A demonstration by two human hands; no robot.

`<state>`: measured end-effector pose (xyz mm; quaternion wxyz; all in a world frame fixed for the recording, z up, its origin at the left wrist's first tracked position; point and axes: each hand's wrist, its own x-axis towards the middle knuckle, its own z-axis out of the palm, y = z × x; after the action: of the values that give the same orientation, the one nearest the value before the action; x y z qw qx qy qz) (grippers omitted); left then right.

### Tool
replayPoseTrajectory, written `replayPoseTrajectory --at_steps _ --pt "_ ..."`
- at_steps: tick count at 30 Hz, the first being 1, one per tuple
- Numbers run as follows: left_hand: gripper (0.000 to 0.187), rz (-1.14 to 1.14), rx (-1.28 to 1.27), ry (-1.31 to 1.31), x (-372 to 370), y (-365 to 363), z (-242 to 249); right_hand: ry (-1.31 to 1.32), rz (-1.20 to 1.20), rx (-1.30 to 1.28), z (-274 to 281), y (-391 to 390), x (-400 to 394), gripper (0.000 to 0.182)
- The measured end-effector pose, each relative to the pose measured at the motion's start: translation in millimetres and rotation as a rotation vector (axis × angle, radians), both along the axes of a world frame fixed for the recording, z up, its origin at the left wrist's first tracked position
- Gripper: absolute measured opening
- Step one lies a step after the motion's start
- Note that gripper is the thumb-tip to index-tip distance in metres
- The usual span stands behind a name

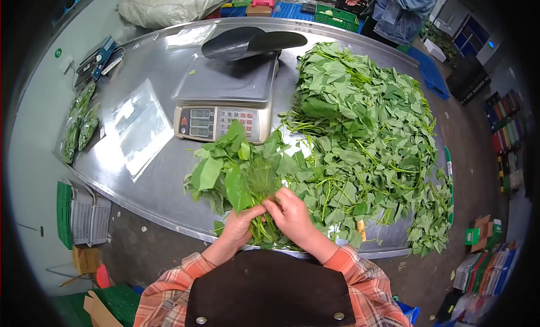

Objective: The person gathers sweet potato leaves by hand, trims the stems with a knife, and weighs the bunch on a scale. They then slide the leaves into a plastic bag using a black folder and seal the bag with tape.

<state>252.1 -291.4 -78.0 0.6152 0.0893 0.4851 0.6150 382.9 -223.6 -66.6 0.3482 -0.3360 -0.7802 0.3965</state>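
Observation:
My left hand (237, 228) is closed around the stems of a bunch of leafy greens (224, 172), held over the front edge of the steel table. The leaves fan away from me, and the stem ends hang by my fingers. My right hand (293, 219) meets it at the stems, thumb and fingers pinched together on the same bunch. A large heap of loose leafy greens (365, 113) covers the right side of the table, reaching close to my right hand. Just beyond the bunch stands a digital scale (220, 84), with a black curved tray (253, 44) on its far part.
Clear plastic bags (140, 130) lie on the steel table (169, 200) at left, near bagged greens (79, 121) by the wall. Grey and green crates (84, 214) stand on the floor. Another person in a denim jacket (408, 14) is beyond the table, near a green crate (336, 18).

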Motion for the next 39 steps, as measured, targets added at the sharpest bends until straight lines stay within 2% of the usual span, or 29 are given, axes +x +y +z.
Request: replayPoseTrajectory --at_steps 2,3,5,7,8,10,11,12,13,15,17,19,20,21,23,26,29,30,33,34,37,39 --pt "0.015 0.140 -0.044 -0.048 4.8 7.1 21.1 0.068 0.143 0.144 0.5 -3.3 2.1 0.010" --pt "0.019 0.111 -0.053 -0.090 -5.3 8.2 13.2 0.107 0.222 0.217 1.3 -5.6 3.6 0.012" --pt "0.027 0.066 -0.077 -0.168 -34.6 5.4 -9.3 0.151 0.304 0.187 17.9 -14.9 16.0 0.012" --pt "0.025 0.097 -0.060 -0.205 -47.2 5.1 -4.9 0.248 0.368 0.110 35.2 -20.7 20.2 0.014" --pt "0.024 0.076 -0.019 -0.220 -52.3 3.2 -5.5 0.281 0.227 0.136 34.9 -19.3 16.5 0.008" --pt "0.024 -0.010 0.033 -0.215 -53.9 -1.8 -4.6 0.190 0.067 -0.173 36.3 -9.6 9.1 0.008" --pt "0.025 -0.026 0.053 -0.125 -48.6 -3.2 -1.2 0.139 -0.020 -0.325 36.2 -2.8 7.8 0.007" --pt "0.026 -0.047 0.073 -0.037 -40.1 -3.9 4.5 0.194 -0.010 -0.455 25.4 2.7 1.9 0.009" --pt "0.026 -0.068 0.096 0.051 -32.1 -3.2 11.2 0.149 0.029 -0.475 15.7 8.2 -3.2 0.010" --pt "0.032 -0.083 0.115 0.061 -23.0 -1.0 19.9 0.057 0.114 -0.513 0.1 15.7 -12.6 0.013" --pt "0.036 -0.089 0.097 0.080 -21.5 -2.4 20.8 0.347 0.090 -0.670 2.9 10.8 -16.4 0.015" --pt "0.029 0.005 0.107 -0.061 -29.6 -1.2 8.1 0.646 0.098 -0.888 23.3 5.1 -17.0 0.015" --pt "0.027 0.055 0.094 -0.146 -37.1 -1.0 7.5 0.653 0.096 -0.868 15.8 2.4 -12.0 0.017" --pt "0.024 0.110 0.080 -0.232 -42.9 -1.0 9.2 0.670 0.171 -0.939 14.6 -0.8 -3.2 0.019" --pt "0.016 0.135 0.284 -0.385 -53.8 1.9 13.2 0.703 0.324 -1.086 13.5 -5.7 16.3 0.022" --pt "0.014 0.162 0.500 -0.539 -69.6 1.7 11.3 0.847 0.775 -1.096 8.7 -0.8 34.2 0.027" --pt "0.014 0.060 0.566 -0.516 -63.5 1.3 21.4 0.311 0.304 -1.003 24.3 -6.0 13.9 0.032" --pt "0.018 0.020 0.548 -0.471 -57.7 2.5 26.8 0.307 0.320 -0.956 13.2 -5.5 4.1 0.035" --pt "0.022 -0.089 0.519 -0.327 -55.9 4.5 25.2 0.376 0.236 -1.087 -4.3 1.3 -17.6 0.035" --pt "0.022 -0.112 0.527 -0.319 -57.7 4.6 24.2 0.365 0.230 -1.008 -4.3 6.7 -23.0 0.033" --pt "0.027 -0.193 0.493 -0.233 -55.2 4.2 35.6 0.360 0.295 -1.068 8.7 19.6 -27.7 0.032" --pt "0.027 -0.192 0.471 -0.184 -54.8 7.4 36.1 0.513 0.288 -1.054 10.4 18.5 -32.7 0.027"
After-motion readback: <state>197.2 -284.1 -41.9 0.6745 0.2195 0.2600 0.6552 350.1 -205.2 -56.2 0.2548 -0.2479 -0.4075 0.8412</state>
